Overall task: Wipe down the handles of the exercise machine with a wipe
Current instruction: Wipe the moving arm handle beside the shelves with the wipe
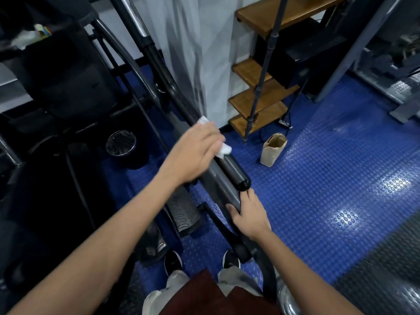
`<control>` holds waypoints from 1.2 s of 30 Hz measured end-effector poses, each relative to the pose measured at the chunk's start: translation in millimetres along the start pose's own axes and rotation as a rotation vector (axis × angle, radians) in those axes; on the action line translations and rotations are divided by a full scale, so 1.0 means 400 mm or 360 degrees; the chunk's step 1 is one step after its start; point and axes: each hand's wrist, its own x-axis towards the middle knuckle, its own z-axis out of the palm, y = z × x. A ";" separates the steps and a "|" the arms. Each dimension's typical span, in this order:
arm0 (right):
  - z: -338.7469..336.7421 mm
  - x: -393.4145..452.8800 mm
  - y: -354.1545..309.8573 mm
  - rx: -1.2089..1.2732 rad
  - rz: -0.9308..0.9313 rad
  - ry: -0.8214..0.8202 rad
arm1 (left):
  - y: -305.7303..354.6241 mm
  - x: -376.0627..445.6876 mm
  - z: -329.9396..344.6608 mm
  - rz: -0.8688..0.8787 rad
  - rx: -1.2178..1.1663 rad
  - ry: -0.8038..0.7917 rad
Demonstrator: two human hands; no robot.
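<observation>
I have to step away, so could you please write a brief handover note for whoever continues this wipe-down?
Left hand: closed around the white wipe, pressed on the black padded handle.
Right hand: steadying the grey bar just below the handle's end cap; its grip holds nothing else.
Done: wiping of this handle is under way.
Left: finish it to the end cap, then any other handles.

White wipe (223,149), crumpled, pressed on black padded handle (231,172), which slants w/ rounded end cap nearest.
</observation>
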 end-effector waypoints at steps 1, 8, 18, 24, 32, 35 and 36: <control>0.000 0.000 0.000 0.0005 0.0002 -0.0006 | -0.032 0.026 -0.007 -0.0076 0.0025 0.0010; -0.006 0.004 -0.005 -0.0010 0.0066 -0.0045 | 0.101 0.003 0.011 -0.0202 -0.0164 0.0089; 0.005 0.006 0.011 0.0092 0.0143 -0.0010 | 0.090 -0.082 0.031 -0.0010 -0.0190 -0.0026; -0.003 0.002 0.010 0.0256 0.0221 -0.0029 | 0.039 -0.040 0.003 -0.0342 -0.0302 0.0078; 0.005 0.014 0.016 0.0311 0.0278 -0.0002 | 0.193 -0.126 0.061 0.0221 -0.0246 0.0027; -0.002 0.010 0.012 0.0314 0.0269 0.0016 | 0.126 -0.108 0.049 0.0405 -0.0162 -0.0018; -0.005 0.007 0.011 0.0282 0.0249 0.0009 | 0.092 -0.095 0.041 0.0338 -0.0177 0.0003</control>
